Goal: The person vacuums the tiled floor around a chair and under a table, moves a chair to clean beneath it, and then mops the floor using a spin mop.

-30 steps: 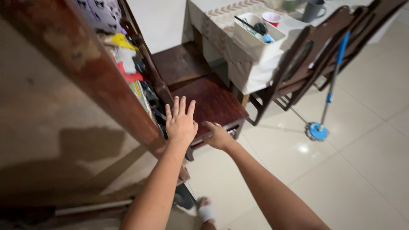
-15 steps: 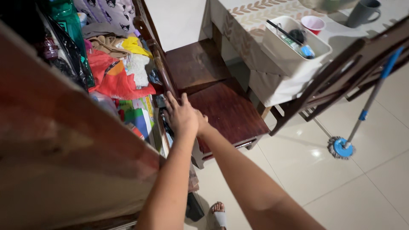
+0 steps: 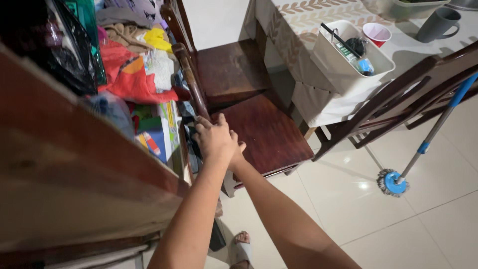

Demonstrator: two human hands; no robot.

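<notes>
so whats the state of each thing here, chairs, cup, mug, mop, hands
left hand: curled over the back rail of the near dark wooden chair, seat bare
right hand: mostly hidden behind the left
far dark wooden chair: seat bare
red plastic cup: upright
grey mug: upright
blue-handled mop: head on the floor, handle leaning
white plastic bin: open
</notes>
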